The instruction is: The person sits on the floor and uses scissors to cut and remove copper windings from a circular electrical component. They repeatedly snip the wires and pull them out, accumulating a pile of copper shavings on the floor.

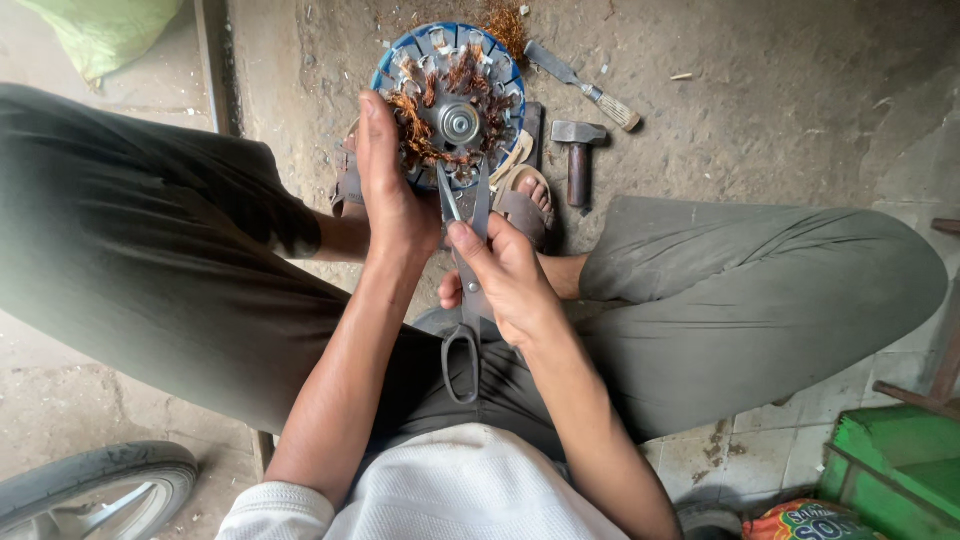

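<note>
Left hand clasps motor stator; right hand grips open scissors at copper windings; blade slip risks cutting fingers.

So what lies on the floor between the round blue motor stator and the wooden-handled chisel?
Head view: only bare, dusty concrete floor between the round blue motor stator and the wooden-handled chisel, plus a few copper wire scraps.

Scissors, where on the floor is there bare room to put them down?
Bare concrete lies right of the hammer and chisel, above the right knee. It is crowded around the round wire-wound core, where the left hand, the scissors in the right hand, and sandalled feet meet.
</note>
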